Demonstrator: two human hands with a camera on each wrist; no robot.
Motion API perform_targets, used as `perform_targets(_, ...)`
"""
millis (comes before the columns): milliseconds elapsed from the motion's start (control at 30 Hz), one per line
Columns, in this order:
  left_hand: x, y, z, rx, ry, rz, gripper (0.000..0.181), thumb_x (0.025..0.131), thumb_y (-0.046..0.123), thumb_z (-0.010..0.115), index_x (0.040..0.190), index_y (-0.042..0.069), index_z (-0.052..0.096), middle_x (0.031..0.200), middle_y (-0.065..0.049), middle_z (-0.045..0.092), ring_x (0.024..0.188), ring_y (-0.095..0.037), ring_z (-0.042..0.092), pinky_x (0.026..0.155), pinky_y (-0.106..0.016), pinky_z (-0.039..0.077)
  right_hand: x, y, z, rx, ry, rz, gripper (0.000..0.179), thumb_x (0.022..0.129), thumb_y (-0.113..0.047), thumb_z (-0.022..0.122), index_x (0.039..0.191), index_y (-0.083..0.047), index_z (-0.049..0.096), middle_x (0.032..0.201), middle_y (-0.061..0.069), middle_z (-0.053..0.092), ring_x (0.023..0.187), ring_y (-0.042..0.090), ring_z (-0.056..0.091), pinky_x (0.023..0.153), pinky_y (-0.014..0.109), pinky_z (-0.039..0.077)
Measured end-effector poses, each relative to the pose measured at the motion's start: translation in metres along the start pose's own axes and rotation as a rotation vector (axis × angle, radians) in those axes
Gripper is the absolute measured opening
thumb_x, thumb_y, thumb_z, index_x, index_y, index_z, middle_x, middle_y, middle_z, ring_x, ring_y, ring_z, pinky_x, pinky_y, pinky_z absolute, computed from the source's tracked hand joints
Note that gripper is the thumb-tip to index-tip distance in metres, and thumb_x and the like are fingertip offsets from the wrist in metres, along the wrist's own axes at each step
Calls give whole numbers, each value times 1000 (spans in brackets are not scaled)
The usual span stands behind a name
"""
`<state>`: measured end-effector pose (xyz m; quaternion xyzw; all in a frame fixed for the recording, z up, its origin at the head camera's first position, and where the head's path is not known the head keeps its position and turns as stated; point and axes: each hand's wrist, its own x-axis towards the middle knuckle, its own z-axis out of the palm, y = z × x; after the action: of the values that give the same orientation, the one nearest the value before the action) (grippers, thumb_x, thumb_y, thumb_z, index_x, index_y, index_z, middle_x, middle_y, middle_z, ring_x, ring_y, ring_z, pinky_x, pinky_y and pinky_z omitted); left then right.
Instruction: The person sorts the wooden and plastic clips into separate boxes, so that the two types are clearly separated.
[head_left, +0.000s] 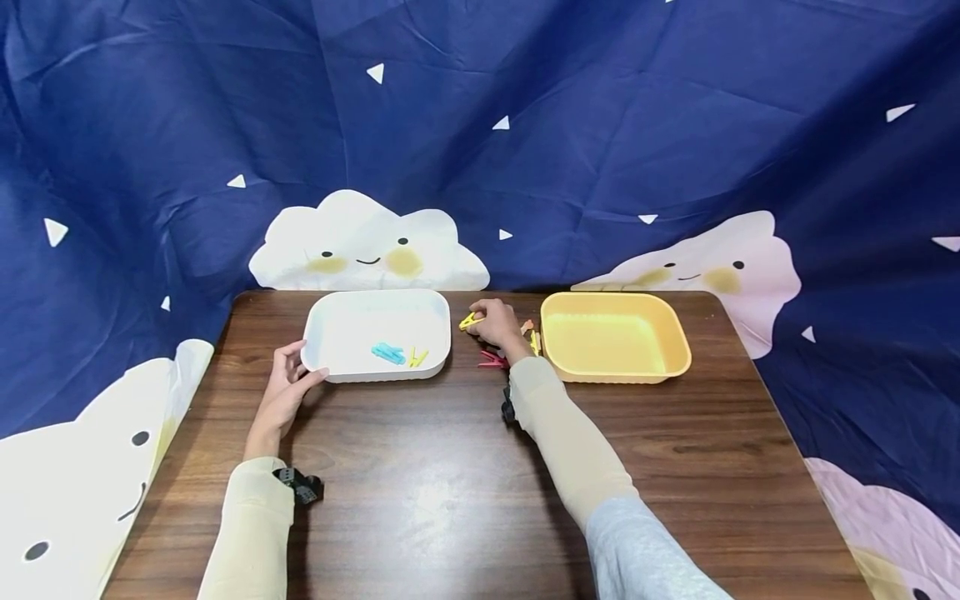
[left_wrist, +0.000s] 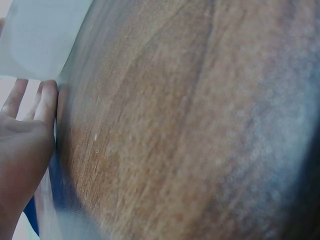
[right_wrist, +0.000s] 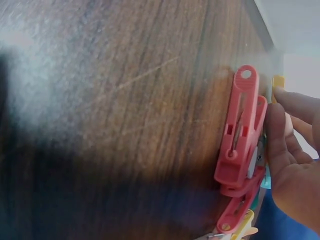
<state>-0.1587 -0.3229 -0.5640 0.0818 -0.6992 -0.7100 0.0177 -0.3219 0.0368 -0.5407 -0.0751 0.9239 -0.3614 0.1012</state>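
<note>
"White tray (head_left: 386, 376) on the counter (head_left: 420, 467): why is the left hand (head_left: 285, 390) at its corner?"

"In the head view, thumb and fingers are spread apart against it, perhaps to steady it. The right hand (head_left: 497, 321) pinches a yellow clip (head_left: 468, 322) in the gap between that tray and the yellow basin (head_left: 615, 376)."

"And the left wrist view?"

"Straight fingers touching the tray; it's blurry, so I can't judge how firmly."

"The right wrist?"

"Red clips (right_wrist: 237, 140) lie bunched near the hand; fingertips hold the yellow one, probably because it's small."
</note>
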Motion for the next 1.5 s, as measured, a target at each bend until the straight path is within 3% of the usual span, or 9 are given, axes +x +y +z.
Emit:
perform_targets(267, 1, -3, -1, 3, -8, -31, 71, 97, 0, 64, 151, 8, 18, 161, -20, 22, 127, -18, 42, 92, -15, 41, -4, -2, -2, 43, -23, 0, 42, 84, -13, 83, 123, -6, 70, 104, 7, 72, 98, 21, 64, 90, 35, 49)
perform_targets(700, -1, -2, 1, -4, -3, 10, 68, 96, 3, 67, 148, 11, 25, 156, -16, 29, 120, -10, 47, 92, -16, 42, -11, -3, -4, 94, -1, -26, 44, 85, -14, 81, 126, -5, 69, 106, 7, 71, 97, 22, 63, 88, 34, 49)
perform_targets(1067, 1, -2, 1, -7, -2, -10, 68, 96, 0, 67, 148, 12, 24, 157, -17, 27, 120, -11, 46, 92, -16, 42, -15, -1, -3, 135, 24, -25, 41, 85, -13, 83, 123, -5, 69, 102, 6, 69, 84, 20, 61, 70, 29, 48)
perform_targets(1333, -5, 17, 6, 4, -20, -26, 70, 96, -2, 65, 148, 3, 19, 158, -23, 23, 123, -15, 44, 91, -15, 43, -20, -3, -6, 132, 43, -53, 42, 85, -14, 82, 123, -3, 69, 104, 8, 72, 93, 22, 64, 84, 32, 49)
perform_targets(1500, -1, 9, 3, 1, -12, -6, 70, 95, -2, 66, 148, 8, 21, 158, -22, 24, 122, -12, 45, 91, -14, 42, -22, -7, -10, 123, 64, -66, 41, 86, -17, 83, 122, -4, 70, 106, 8, 72, 96, 22, 64, 87, 35, 50)
